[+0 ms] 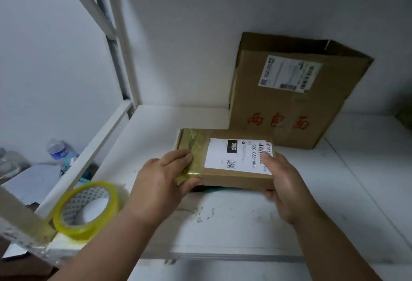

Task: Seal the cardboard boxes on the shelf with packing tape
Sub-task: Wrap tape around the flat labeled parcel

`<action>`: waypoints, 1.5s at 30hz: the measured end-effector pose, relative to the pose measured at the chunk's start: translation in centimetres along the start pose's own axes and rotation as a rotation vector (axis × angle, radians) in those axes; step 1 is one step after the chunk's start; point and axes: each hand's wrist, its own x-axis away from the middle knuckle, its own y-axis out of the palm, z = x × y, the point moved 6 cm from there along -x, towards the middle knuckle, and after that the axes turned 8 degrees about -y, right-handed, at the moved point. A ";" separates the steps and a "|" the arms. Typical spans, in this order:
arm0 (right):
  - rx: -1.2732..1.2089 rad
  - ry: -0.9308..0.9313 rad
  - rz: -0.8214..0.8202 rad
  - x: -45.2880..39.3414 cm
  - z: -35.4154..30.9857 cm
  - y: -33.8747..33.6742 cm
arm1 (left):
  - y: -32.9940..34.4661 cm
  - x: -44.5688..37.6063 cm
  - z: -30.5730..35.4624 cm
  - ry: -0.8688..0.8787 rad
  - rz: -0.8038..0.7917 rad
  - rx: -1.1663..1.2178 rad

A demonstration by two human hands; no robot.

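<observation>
Small box [225,160] already had tape on one end, both hands gripping it; I figured the big box [294,93] was left.

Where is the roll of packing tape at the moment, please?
In the head view, the roll of packing tape sits at the front left corner of the white shelf, left of the left hand and the small box.
</observation>
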 end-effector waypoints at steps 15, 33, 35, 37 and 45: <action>-0.478 -0.047 0.179 8.9 2.6 -23.9 | 9.7 -0.3 21.4 -0.248 -0.361 0.819; -0.443 -0.223 0.519 5.5 3.2 -51.6 | 30.4 -1.4 53.9 -0.503 -0.965 1.333; -0.443 -0.199 0.561 4.9 3.3 -54.4 | 31.9 -2.8 56.0 -0.485 -0.997 1.330; -0.409 -0.188 0.602 4.5 3.2 -57.7 | 33.5 -4.0 58.6 -0.443 -1.020 1.310; -0.118 -0.295 0.782 2.4 0.3 -70.6 | 38.9 -7.3 71.4 -0.383 -0.958 1.283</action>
